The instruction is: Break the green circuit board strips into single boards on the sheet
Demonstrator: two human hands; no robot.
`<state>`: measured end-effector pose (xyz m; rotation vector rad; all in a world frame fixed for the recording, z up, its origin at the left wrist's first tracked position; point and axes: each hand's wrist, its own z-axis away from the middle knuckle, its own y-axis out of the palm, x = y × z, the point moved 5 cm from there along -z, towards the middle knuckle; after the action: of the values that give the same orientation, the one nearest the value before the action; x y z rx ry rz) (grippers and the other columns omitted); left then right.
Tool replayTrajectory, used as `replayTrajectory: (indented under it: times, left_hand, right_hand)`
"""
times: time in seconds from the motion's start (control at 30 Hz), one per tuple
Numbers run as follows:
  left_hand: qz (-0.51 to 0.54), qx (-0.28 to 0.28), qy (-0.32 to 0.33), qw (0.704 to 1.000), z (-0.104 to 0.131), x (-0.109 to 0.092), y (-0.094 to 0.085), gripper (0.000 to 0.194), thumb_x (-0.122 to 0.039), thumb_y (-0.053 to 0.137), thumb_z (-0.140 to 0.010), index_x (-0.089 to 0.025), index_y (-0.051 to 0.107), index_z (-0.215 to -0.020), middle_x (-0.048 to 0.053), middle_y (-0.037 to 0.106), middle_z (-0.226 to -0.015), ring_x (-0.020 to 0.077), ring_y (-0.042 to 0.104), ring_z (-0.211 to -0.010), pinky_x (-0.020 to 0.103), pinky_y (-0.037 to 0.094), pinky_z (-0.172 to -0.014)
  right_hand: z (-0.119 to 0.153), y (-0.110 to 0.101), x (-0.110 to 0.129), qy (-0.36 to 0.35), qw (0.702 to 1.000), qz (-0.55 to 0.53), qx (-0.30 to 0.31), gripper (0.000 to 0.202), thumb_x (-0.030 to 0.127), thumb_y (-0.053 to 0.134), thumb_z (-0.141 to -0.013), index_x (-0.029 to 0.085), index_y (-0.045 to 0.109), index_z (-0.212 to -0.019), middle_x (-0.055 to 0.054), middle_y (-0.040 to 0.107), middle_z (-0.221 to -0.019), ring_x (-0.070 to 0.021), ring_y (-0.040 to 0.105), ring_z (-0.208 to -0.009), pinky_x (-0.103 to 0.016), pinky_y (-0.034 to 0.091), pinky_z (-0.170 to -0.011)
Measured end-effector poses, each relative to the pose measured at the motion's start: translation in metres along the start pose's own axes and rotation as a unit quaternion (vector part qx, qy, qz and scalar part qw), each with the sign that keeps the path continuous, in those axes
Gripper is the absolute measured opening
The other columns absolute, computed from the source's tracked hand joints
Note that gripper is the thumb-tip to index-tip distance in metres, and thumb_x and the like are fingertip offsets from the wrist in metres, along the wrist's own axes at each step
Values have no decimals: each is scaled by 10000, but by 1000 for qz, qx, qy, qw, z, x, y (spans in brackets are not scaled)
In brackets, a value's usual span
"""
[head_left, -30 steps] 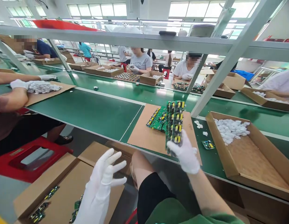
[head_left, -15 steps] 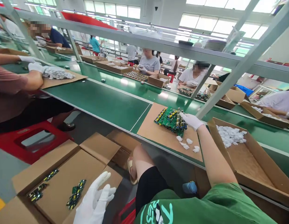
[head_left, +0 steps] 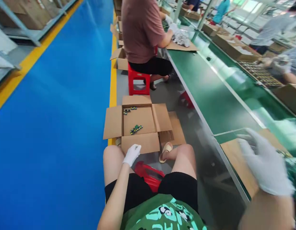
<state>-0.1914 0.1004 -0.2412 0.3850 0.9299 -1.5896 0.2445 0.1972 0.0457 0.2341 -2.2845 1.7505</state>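
L hand (head_left: 133,154) half-curled by near flap (head_left: 144,143) of open cardboard box (head_left: 144,118), 12 o'clock, w/ loose PCBs (head_left: 136,129) inside; can't tell if gripping anything. R hand (head_left: 262,159), blurred, fingers loosely parted, apparently unladen, at 3 o'clock nr PCB pile (head_left: 293,167).

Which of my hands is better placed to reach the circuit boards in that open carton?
Probably your left hand: in view, it lines up with the carton's near flap, just short of the circuit boards. Your right hand is off at the workbench.
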Motion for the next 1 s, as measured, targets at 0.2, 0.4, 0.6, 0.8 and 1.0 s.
replayTrajectory:
  times: [0.2,0.4,0.6,0.8,1.0]
  left_hand:
    - [-136,-31,-84,987,-97,25,-1,300,-366,583,-935,-146,614,-1136,89,630,-1150,212,621,-1027,430,531,-895]
    - [-238,-75,-137,959,-196,31,-23,304,-369,581,-936,-152,611,-1146,88,631,-1148,208,626,-1014,420,535,-885]
    - [-341,-140,-85,926,-307,7,-81,323,-376,572,-938,-142,601,-1158,95,618,-1166,222,609,-1045,450,514,-915]
    - [-402,-137,36,905,-435,-9,-140,435,-347,552,-943,-200,487,-1348,117,445,-1429,283,484,-1245,508,435,-1014]
    - [-425,-92,69,898,-515,0,-158,348,-350,585,-925,-145,588,-1206,116,560,-1292,283,499,-1233,538,383,-1052]
  right_hand:
    - [-6,280,140,-135,907,-196,348,506,356,455,-905,192,499,-1382,-125,646,-1248,-233,633,-1114,-447,462,-1030]
    - [38,492,183,-196,812,-115,537,448,317,663,-867,138,587,-1271,-134,646,-1235,-251,631,-1112,-457,487,-991]
    - [2,603,207,-224,789,-72,568,511,370,620,-918,152,501,-1364,-144,576,-1326,-270,574,-1196,-490,443,-1030]
    - [-93,695,234,-240,831,-68,497,613,330,512,-925,91,367,-1471,-216,489,-1420,-308,478,-1312,-468,355,-1108]
    - [-147,764,304,-288,847,-79,439,659,318,528,-899,101,329,-1488,-166,398,-1513,-288,374,-1398,-422,306,-1159]
